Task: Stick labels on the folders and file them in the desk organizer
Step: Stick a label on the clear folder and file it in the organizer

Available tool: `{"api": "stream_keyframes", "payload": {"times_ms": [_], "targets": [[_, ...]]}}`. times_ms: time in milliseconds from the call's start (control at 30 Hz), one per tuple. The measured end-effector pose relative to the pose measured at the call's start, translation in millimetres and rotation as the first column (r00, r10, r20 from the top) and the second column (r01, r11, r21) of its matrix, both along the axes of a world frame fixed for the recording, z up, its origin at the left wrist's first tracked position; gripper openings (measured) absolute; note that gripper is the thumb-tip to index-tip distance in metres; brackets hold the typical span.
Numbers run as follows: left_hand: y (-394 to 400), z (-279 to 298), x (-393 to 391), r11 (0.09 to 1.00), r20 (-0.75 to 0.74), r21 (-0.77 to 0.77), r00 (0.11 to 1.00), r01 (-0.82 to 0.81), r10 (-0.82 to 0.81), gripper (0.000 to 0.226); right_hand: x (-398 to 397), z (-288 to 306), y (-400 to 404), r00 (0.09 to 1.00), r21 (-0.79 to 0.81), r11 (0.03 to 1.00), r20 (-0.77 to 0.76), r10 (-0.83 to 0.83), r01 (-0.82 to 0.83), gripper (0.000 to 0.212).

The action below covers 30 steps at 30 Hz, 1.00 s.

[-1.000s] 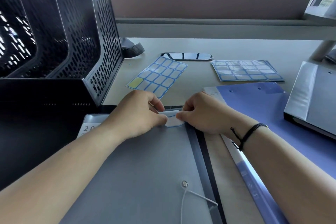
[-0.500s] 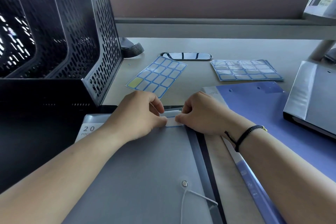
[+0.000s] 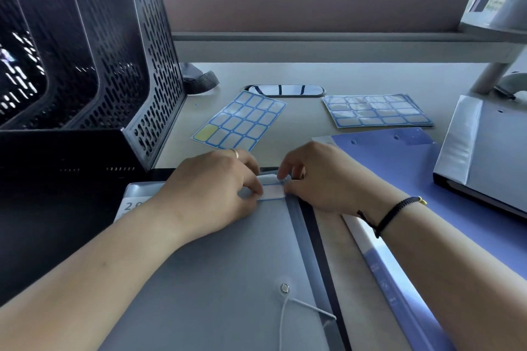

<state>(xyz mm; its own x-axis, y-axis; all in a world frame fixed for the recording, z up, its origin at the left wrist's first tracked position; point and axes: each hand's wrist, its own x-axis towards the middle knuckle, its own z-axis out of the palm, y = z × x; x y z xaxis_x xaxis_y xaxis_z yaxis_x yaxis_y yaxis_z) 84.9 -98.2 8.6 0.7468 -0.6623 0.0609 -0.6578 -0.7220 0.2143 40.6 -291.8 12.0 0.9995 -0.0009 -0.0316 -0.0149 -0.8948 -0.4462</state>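
A grey folder (image 3: pixel 216 273) with a string clasp lies in front of me. A white, blue-edged label (image 3: pixel 272 192) sits flat at its top right corner. My left hand (image 3: pixel 211 194) presses the label's left end with thumb and fingertip. My right hand (image 3: pixel 316 177) touches the label's right end and top edge with its fingertips. A blue folder (image 3: pixel 399 168) lies to the right, partly under my right forearm. The black mesh desk organizer (image 3: pixel 108 65) stands at the left.
Two label sheets lie on the desk beyond my hands: one (image 3: pixel 242 121) with a missing corner label, another (image 3: pixel 376 111) further right. A grey binder (image 3: pixel 490 157) sits at the right edge. A cable slot (image 3: pixel 285 90) is in the desk behind.
The label now lies flatter on the folder's corner. My fingers have spread apart toward its two ends, and my right index finger has lifted to the top edge.
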Motion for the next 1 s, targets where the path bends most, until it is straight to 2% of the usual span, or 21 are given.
{"api": "stream_keyframes", "payload": {"times_ms": [133,233,367,500,733,900,1000], "targets": [[1.0,7.8,-8.0,0.988,0.085,0.141,0.993,0.07,-0.083,0.03,-9.4,-1.2,-2.3,0.984,-0.125,0.977,0.025,0.179,-0.174,0.04],[3.3,12.9,-12.7,0.947,0.085,0.306,0.988,0.099,-0.131,0.043,-20.2,-7.1,1.3,0.937,-0.26,0.909,0.038,0.347,-0.326,0.062],[4.0,17.9,-17.3,0.898,-0.012,0.419,0.99,0.131,-0.139,0.062,-33.0,-17.6,-5.8,0.936,-0.311,0.892,0.024,0.352,-0.328,0.07],[7.1,22.7,-21.5,0.889,-0.086,0.432,0.988,0.154,-0.129,0.062,-41.5,-21.9,-8.5,0.942,-0.351,0.88,-0.023,0.334,-0.32,0.069],[14.5,23.3,-23.0,0.897,-0.141,0.404,0.981,0.18,-0.133,0.061,-40.3,-28.8,-18.9,0.957,-0.341,0.904,0.036,0.286,-0.257,0.063],[21.4,23.2,-26.4,0.949,-0.09,0.284,0.989,0.136,-0.115,0.06,-37.6,-36.9,-18.3,0.903,-0.377,0.9,0.27,0.334,-0.22,0.047],[20.4,20.2,-27.4,0.958,-0.033,0.252,0.991,0.133,-0.129,0.06,-35.9,-36.5,-12.2,0.866,-0.345,0.912,0.358,0.348,-0.224,0.05]]}}
